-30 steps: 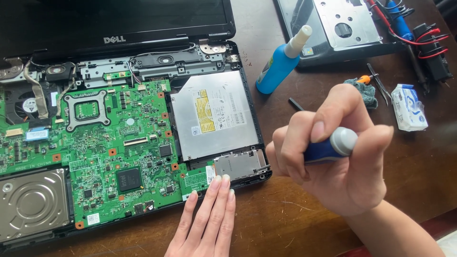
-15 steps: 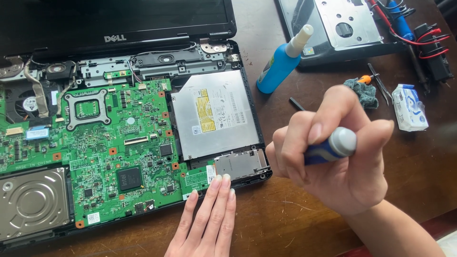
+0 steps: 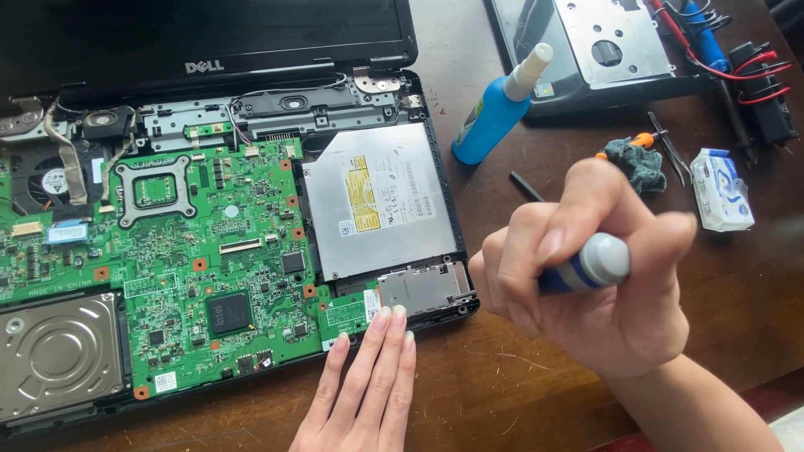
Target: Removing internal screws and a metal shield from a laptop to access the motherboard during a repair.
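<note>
Right hand (image 3: 599, 285) clamped around blue screwdriver (image 3: 586, 269), above table (image 3: 502, 393); left hand (image 3: 368, 385) flat, fingers together, tips touching opened laptop (image 3: 251, 251) edge.

Hidden and cut off
The right hand (image 3: 599, 289) covers the screwdriver (image 3: 590, 266) shaft and tip; the hard drive (image 3: 54, 356) runs past the left edge.
</note>
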